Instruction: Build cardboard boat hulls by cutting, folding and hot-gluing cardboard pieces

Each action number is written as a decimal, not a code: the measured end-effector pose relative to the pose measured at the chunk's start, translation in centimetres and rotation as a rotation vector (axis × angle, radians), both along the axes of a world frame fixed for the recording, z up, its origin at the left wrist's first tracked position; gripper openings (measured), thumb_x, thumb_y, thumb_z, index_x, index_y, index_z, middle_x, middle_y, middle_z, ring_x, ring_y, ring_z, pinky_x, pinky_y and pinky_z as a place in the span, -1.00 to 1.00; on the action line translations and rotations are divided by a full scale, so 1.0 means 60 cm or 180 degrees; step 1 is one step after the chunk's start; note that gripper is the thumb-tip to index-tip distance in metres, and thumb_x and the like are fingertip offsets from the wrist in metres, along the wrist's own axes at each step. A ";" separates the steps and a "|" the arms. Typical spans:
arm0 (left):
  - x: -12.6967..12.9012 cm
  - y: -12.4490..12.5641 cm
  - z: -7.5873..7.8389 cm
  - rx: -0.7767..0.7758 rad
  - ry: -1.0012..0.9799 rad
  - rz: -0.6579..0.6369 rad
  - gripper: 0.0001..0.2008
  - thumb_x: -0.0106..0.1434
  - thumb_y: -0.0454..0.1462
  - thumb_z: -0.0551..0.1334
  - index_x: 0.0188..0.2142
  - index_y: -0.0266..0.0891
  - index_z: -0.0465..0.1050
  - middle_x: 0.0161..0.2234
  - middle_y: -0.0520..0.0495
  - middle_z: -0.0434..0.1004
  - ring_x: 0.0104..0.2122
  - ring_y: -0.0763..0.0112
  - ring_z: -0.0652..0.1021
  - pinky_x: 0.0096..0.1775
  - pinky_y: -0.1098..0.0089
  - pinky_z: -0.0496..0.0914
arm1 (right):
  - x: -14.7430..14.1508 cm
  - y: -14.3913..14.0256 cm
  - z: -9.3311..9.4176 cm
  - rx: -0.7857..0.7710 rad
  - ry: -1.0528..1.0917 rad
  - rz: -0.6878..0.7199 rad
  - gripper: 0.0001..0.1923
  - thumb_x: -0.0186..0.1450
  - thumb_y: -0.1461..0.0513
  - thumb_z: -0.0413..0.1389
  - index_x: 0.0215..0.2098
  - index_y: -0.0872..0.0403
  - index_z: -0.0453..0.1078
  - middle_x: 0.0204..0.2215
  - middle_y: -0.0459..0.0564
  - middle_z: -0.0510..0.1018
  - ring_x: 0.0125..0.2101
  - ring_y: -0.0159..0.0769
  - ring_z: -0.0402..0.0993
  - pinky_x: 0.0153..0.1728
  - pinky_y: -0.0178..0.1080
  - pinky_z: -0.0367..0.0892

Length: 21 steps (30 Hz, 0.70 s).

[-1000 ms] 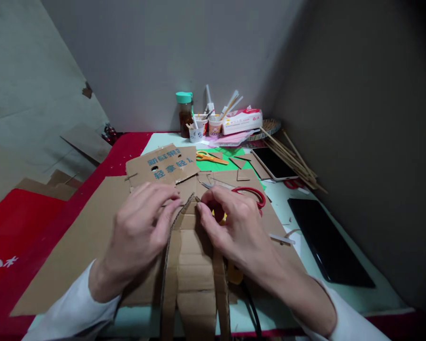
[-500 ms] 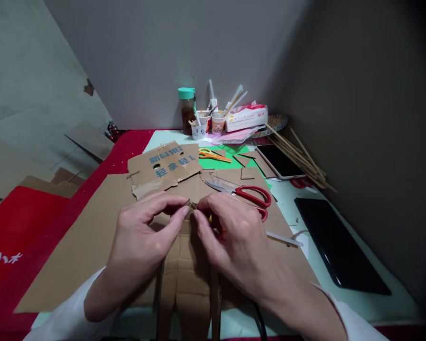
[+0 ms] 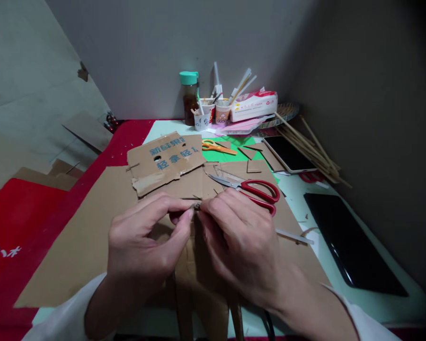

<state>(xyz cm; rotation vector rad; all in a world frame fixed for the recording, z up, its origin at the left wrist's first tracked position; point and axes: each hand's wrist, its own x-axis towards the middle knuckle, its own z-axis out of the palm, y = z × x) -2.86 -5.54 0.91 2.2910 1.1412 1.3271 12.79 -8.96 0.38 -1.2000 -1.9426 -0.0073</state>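
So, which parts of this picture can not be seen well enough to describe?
- Head view: the top of the folded cardboard piece is covered by the left hand and right hand, so their grip on it is unclear.
- Its lower end is cut off by the bottom edge.
- The blue print on the cardboard flap is too small to read.
- The contents of the cups are too small to tell.

The cardboard (image 3: 92, 237) is showing plain brown, its box flap (image 3: 165, 158) carrying blue letters. One scissors (image 3: 259, 192) is showing red handles, the other scissors (image 3: 218, 147) orange, lying on green paper (image 3: 230, 156). The jar lid (image 3: 189, 77) is looking teal.
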 end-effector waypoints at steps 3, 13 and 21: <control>0.000 0.002 0.001 -0.0151 0.0054 -0.0001 -0.90 0.25 -0.37 0.27 -0.34 -0.12 0.51 -0.46 0.12 0.57 -0.49 0.51 0.53 -0.39 0.44 0.49 | 0.002 -0.001 0.004 -0.0089 -0.0102 -0.0035 -0.83 0.28 0.42 0.00 -0.37 0.22 0.42 -0.47 0.00 0.40 -0.43 -0.28 0.23 -0.40 -0.19 0.15; -0.008 0.029 -0.004 -0.0375 0.0330 -0.0322 -0.91 0.23 -0.33 0.29 -0.34 -0.10 0.56 -0.38 0.10 0.67 -0.41 0.39 0.62 -0.31 0.40 0.53 | 0.011 0.002 0.006 -0.0582 -0.0370 -0.0097 -0.82 0.36 0.36 -0.05 -0.27 0.16 0.39 -0.40 0.00 0.45 -0.38 -0.25 0.30 -0.38 -0.18 0.14; -0.010 0.031 -0.003 0.0207 0.0733 -0.0707 -0.86 0.25 -0.40 0.23 -0.34 -0.17 0.54 -0.42 0.04 0.65 -0.43 0.42 0.62 -0.37 0.45 0.46 | 0.014 0.003 0.004 -0.0679 -0.0616 0.0071 -0.80 0.35 0.37 -0.07 -0.28 0.17 0.40 -0.38 0.04 0.47 -0.37 -0.22 0.32 -0.37 -0.18 0.14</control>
